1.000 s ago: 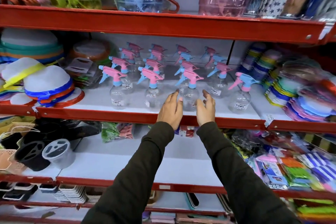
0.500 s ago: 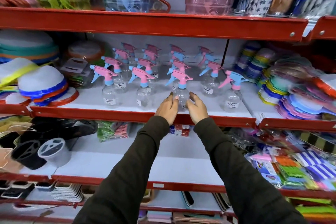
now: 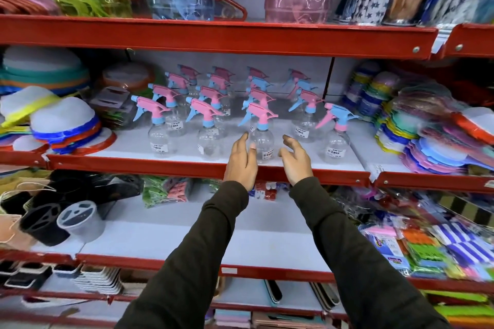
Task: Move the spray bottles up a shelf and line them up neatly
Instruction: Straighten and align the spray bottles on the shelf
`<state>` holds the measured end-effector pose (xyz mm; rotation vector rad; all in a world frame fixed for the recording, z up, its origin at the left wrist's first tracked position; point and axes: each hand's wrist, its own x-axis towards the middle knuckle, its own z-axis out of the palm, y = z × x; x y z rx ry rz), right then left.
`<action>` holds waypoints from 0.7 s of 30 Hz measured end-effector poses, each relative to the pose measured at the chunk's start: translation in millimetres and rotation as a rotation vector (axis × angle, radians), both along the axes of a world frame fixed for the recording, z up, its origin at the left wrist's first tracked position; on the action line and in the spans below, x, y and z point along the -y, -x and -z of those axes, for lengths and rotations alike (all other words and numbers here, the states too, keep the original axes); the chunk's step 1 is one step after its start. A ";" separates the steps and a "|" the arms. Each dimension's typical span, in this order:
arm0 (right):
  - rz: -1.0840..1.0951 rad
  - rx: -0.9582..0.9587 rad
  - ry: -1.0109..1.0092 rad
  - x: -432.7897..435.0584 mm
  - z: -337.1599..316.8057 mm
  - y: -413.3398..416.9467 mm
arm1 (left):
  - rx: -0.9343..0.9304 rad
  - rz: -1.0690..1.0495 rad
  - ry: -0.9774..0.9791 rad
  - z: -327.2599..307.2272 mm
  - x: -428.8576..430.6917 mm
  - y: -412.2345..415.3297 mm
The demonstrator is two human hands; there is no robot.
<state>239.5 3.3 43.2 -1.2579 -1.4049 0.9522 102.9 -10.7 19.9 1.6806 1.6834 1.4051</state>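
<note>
Left hand (image 3: 242,161): open, fingers spread, just left of the front spray bottle (image 3: 263,139), holding nothing. Right hand (image 3: 295,159): open, loosely curled, just right of it, holding nothing. Half a second earlier both hands closed in against this bottle; now they stand apart from it, gaps either side. Bottle: upright, pink head, at the shelf (image 3: 160,165) front edge. Spray bottles on this shelf: four columns running back plus one single (image 3: 336,139) at right; roughly sixteen, rear ones blurred. Sleeves: two, dark.
</note>
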 end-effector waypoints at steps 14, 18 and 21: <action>0.269 0.024 0.010 -9.3 0.2 -129.7 | 0.006 0.208 0.050 -13.8 -18.7 -138.2; 0.181 0.110 0.118 -24.0 -8.4 -145.2 | -0.012 0.275 0.250 -23.8 -36.7 -161.9; 0.131 0.130 0.146 -26.4 -13.2 -146.5 | -0.030 0.286 0.328 -24.5 -43.9 -169.3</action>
